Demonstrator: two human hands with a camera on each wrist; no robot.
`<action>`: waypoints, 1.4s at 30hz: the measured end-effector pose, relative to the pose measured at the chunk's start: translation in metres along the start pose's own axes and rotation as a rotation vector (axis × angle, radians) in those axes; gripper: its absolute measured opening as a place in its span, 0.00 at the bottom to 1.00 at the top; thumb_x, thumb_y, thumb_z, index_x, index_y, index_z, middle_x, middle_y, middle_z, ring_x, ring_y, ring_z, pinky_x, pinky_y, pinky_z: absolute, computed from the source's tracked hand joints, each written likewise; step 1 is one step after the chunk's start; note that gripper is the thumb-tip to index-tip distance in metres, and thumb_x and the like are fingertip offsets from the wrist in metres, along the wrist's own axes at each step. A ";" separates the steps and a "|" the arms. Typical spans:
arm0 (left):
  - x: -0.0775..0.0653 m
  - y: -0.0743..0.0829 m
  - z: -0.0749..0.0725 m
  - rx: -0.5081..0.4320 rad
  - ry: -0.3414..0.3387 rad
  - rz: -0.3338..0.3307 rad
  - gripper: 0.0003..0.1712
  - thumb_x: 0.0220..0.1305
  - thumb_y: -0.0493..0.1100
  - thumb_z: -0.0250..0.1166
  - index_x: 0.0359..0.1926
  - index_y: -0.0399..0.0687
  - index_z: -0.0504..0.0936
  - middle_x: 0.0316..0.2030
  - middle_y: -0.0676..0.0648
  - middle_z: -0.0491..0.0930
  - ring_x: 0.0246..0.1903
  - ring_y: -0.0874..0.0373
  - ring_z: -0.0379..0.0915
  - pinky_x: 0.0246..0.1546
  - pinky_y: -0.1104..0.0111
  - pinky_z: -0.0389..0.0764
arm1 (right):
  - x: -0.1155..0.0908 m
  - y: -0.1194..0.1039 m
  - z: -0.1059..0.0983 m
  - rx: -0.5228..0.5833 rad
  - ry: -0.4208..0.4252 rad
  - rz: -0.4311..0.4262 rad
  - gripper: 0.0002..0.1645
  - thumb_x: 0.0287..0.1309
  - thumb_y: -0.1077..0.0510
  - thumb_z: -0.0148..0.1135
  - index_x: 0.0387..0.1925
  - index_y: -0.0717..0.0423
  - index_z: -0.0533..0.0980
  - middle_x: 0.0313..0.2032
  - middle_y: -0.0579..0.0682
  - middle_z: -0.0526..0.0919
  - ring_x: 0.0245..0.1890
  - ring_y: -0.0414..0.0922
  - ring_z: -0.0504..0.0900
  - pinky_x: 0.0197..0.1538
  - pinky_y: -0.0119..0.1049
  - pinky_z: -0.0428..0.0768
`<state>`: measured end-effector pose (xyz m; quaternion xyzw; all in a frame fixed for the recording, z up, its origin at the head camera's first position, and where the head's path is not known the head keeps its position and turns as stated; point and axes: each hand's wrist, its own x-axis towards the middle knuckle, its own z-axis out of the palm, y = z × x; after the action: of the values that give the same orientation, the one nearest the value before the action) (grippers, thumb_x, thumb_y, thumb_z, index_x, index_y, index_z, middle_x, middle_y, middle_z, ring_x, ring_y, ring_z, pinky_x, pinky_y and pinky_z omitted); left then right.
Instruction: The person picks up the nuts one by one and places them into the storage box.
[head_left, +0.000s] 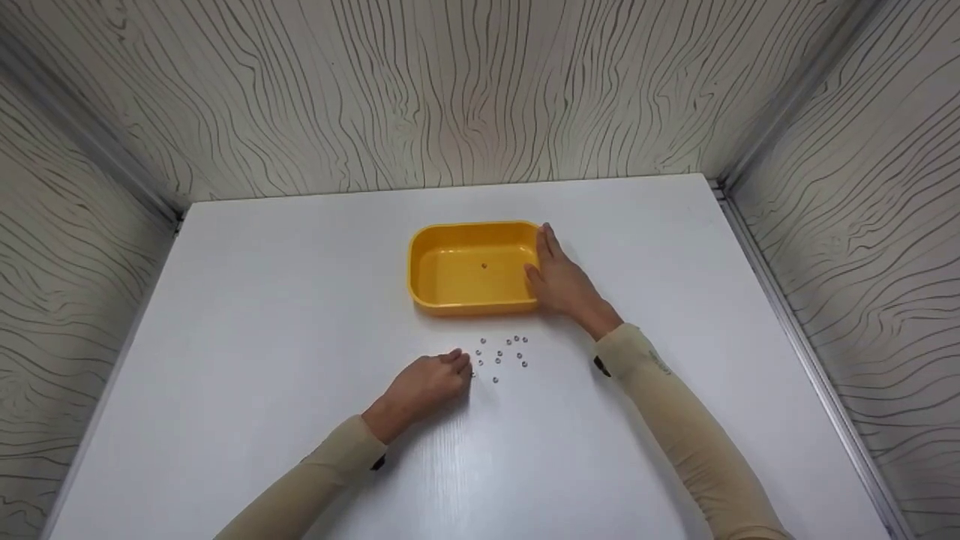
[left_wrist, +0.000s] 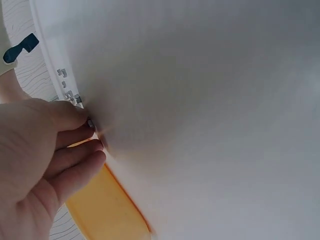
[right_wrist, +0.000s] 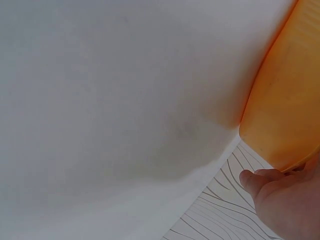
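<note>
A yellow plastic tray [head_left: 472,308] stands on the white table, with one small metal nut [head_left: 484,265] on its floor. My right hand [head_left: 564,283] holds the tray's right end, thumb over the rim and fingers along the outer side. In front of the tray, several more nuts [head_left: 498,361] lie scattered. At the left side of that scatter is my left hand [head_left: 431,384], low over the tabletop. The left wrist view shows a small shiny nut [left_wrist: 90,122] pinched between its thumb and index finger.
The white tabletop [head_left: 285,300] reaches back to a wood-grain patterned panel [head_left: 450,90]. Similar panels with metal frame edges [head_left: 795,277] stand at the left and right sides.
</note>
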<state>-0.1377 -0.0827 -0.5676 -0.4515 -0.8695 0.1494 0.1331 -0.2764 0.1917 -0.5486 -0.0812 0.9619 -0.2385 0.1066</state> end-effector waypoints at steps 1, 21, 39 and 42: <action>0.000 0.000 0.000 0.009 0.001 0.003 0.15 0.63 0.35 0.74 0.52 0.49 0.88 0.45 0.51 0.87 0.43 0.62 0.87 0.33 0.73 0.88 | 0.000 0.000 0.000 0.000 0.001 0.000 0.49 0.82 0.41 0.42 0.84 0.53 0.29 0.86 0.52 0.27 0.86 0.54 0.49 0.86 0.51 0.54; 0.005 0.000 0.000 0.016 0.050 0.036 0.05 0.62 0.35 0.72 0.36 0.49 0.89 0.29 0.52 0.83 0.21 0.63 0.75 0.19 0.71 0.81 | -0.001 0.000 0.000 0.000 0.014 -0.014 0.48 0.82 0.42 0.42 0.84 0.56 0.31 0.86 0.53 0.29 0.85 0.56 0.51 0.86 0.52 0.55; 0.006 -0.006 -0.004 0.036 0.028 0.058 0.08 0.61 0.36 0.75 0.41 0.49 0.91 0.31 0.52 0.83 0.22 0.63 0.78 0.22 0.74 0.84 | 0.000 -0.002 0.000 -0.017 0.014 0.011 0.49 0.81 0.42 0.43 0.84 0.55 0.30 0.86 0.53 0.29 0.84 0.56 0.53 0.85 0.52 0.59; 0.007 -0.009 -0.006 0.037 0.032 0.052 0.09 0.61 0.37 0.76 0.43 0.50 0.90 0.32 0.53 0.84 0.24 0.62 0.80 0.24 0.73 0.85 | 0.000 -0.002 0.000 -0.014 0.008 0.016 0.49 0.82 0.42 0.43 0.84 0.55 0.30 0.86 0.52 0.28 0.85 0.55 0.51 0.85 0.52 0.56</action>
<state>-0.1455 -0.0811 -0.5582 -0.4736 -0.8525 0.1615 0.1511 -0.2760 0.1902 -0.5472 -0.0732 0.9645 -0.2313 0.1040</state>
